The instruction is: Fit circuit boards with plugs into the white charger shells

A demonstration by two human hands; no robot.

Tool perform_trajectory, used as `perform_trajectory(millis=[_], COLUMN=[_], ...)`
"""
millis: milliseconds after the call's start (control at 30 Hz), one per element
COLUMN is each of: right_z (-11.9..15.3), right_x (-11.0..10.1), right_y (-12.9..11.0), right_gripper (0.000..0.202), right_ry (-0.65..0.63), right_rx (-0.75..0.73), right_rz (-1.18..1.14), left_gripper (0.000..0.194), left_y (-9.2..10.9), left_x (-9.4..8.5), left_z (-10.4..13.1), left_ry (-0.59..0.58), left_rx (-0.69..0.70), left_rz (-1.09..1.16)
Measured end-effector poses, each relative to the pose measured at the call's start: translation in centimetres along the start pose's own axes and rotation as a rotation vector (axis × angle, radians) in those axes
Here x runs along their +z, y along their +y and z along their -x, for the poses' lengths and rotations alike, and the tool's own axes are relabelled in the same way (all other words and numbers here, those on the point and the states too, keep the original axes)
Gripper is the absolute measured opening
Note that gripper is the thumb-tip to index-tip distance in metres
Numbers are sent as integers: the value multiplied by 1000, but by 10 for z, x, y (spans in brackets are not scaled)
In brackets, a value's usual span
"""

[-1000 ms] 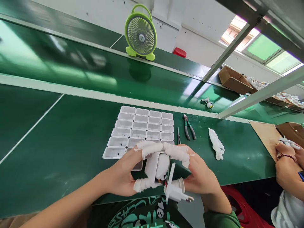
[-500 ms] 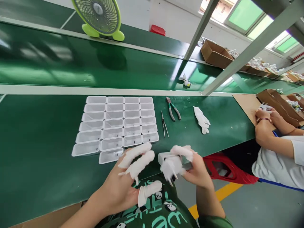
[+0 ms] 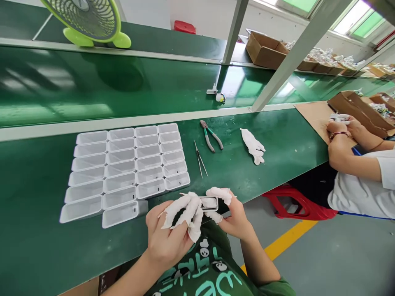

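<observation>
Both my hands wear white coverings on several fingers, with the palms bare. Between them, over the front edge of the table, is a small white rectangular plastic box (image 3: 210, 203). My right hand (image 3: 233, 216) is closed around its right end. The fingers of my left hand (image 3: 174, 228) are bunched together on its left end and hide that part. To the left, rows of white plastic trays (image 3: 119, 216) lie side by side on the green table. Small dark pieces sit inside some of the nearer ones.
Beyond my hands lie tweezers (image 3: 200, 159), green-handled pliers (image 3: 211, 135) and a white glove (image 3: 253, 146). A small white part (image 3: 220, 98) rests on the back ledge, and a green fan (image 3: 89, 20) stands further back. A co-worker (image 3: 354, 164) sits at right near cardboard boxes (image 3: 358, 115).
My left hand was spread and apart from the box; now its fingers have closed on the box's left end. The view has shifted, so the trays appear further left.
</observation>
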State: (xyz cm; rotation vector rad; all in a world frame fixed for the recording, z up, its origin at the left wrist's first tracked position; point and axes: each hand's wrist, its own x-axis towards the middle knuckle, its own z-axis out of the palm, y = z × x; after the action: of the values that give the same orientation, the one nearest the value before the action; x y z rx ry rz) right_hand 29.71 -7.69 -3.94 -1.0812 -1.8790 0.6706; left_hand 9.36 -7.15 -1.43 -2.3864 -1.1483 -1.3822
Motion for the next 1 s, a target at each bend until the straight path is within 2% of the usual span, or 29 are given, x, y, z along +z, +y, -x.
perform_trajectory(millis=[133,200,267,333,400,467,533,667,767,867,1000], right_z=[-1,-2,-3,-3,-2,-1,-1,-2,-2,1,5], right_x=[1,0,0,0,1,3,5,7,7,9,8], right_y=[-1,-2,-2,-2,-1,-1,-1,-3,-1,6,11], right_gripper=[41,41,40,41,41,42,42,41,39,38,40], right_ry=[-3,2,5,-3,-19,-25,-8,22,-15,-38,-103], right_rx=[21,9,-2,-11,-19,-18,-27,-79,-143,-220,-171], right_rz=[8,8,7,2,-4,-11,-8,19,20,61,77], left_gripper=[22,16,16,24,41,49,43,15,17,10,42], left_y=[2,0,-2,-4,-5,-6,-9,-13,-13,-9,-4], left_x=[5,4,0,-5,-11,-14,-14,-7,1,6,1], left_z=[2,7,9,6,-2,-12,-21,-27,-24,-16,-2], left_ry=[24,60,74,25,-81,-187,-253,-282,-317,-287,-69], left_rx=[-26,7,74,55,-68,-227,-358,-628,-776,-784,-641], left_rz=[-11,17,123,295,454,564,653,770,773,712,514])
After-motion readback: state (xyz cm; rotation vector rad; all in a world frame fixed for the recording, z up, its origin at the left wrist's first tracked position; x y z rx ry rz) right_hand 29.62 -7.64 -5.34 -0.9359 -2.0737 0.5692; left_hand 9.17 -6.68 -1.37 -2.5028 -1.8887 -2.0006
